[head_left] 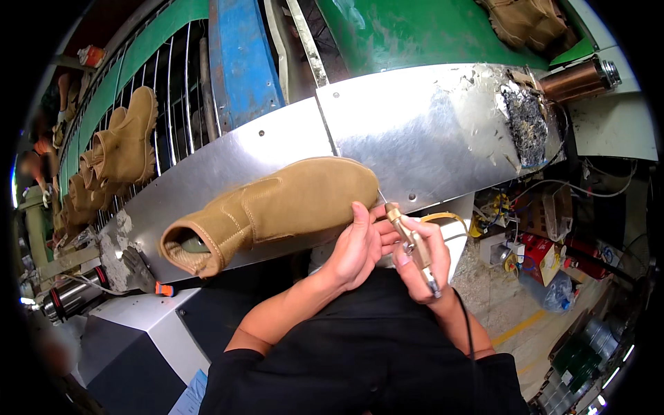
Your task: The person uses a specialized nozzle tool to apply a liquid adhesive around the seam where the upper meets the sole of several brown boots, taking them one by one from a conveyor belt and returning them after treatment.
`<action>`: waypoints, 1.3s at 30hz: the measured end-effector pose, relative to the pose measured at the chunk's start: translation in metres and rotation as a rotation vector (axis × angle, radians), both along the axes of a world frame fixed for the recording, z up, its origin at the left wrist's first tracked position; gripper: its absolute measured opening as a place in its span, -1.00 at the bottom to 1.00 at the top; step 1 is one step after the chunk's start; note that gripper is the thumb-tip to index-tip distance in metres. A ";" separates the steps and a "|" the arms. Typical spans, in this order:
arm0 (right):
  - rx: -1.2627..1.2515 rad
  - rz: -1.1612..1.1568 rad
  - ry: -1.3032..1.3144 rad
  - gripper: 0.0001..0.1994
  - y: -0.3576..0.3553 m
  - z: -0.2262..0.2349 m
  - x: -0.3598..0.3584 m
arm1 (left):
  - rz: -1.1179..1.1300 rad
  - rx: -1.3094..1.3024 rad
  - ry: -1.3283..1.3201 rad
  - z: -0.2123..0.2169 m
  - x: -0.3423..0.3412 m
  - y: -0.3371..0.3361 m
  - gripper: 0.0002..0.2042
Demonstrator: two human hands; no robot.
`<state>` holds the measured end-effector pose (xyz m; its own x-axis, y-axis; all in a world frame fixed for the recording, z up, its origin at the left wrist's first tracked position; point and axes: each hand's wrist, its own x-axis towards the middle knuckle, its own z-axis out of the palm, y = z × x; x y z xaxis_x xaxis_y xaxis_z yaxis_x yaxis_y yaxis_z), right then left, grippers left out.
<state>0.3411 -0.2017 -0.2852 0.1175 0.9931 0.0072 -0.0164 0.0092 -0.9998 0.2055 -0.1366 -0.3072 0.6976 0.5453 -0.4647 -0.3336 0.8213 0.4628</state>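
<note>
A tan suede boot (pixel 297 200) lies on its side across the metal work surface, its toe to the right and its opening at the lower left. Something greenish (pixel 194 245) shows inside the opening. My left hand (pixel 356 249) is beside the toe, palm up, with fingers stretched out and the thumb against the boot's near edge. In my right hand (pixel 425 259) is a brass-coloured needle-nozzle tool (pixel 413 243), gripped like a pen. Its thin tip reaches the boot's toe edge, though I cannot tell whether it touches. A black hose runs down from the tool.
Several tan boots (pixel 124 145) stand on a wire rack at the left; more boots (pixel 529 24) are at the far right. The metal surface (pixel 415 124) has a dark crusted patch at its right end. A dark orange-ended item (pixel 164 289) lies at the near left edge.
</note>
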 end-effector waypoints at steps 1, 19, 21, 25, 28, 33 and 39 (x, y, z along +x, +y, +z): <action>0.069 0.009 -0.150 -0.53 -0.005 -0.014 0.001 | 0.029 0.018 -0.014 -0.001 0.008 0.003 -0.13; 0.269 -0.587 0.301 -0.54 0.069 -0.048 0.151 | -0.117 1.442 1.285 0.148 -0.179 0.047 -0.62; 0.340 -0.607 0.279 -0.54 0.069 -0.056 0.155 | -0.219 1.415 1.249 0.142 -0.175 0.059 -0.77; 0.327 -0.646 0.013 -0.54 0.064 -0.077 0.161 | 0.019 1.398 1.259 0.136 -0.146 0.086 -0.81; 0.322 -0.655 -0.211 -0.49 0.067 -0.084 0.154 | 0.172 1.243 1.034 0.083 -0.174 0.121 -0.83; 0.286 -0.603 -0.180 -0.46 0.066 -0.077 0.162 | 0.234 0.929 0.662 0.056 0.001 0.276 -0.59; 0.241 -0.616 -0.243 -0.42 0.060 -0.067 0.168 | 0.240 0.988 0.508 0.003 0.258 0.423 -0.59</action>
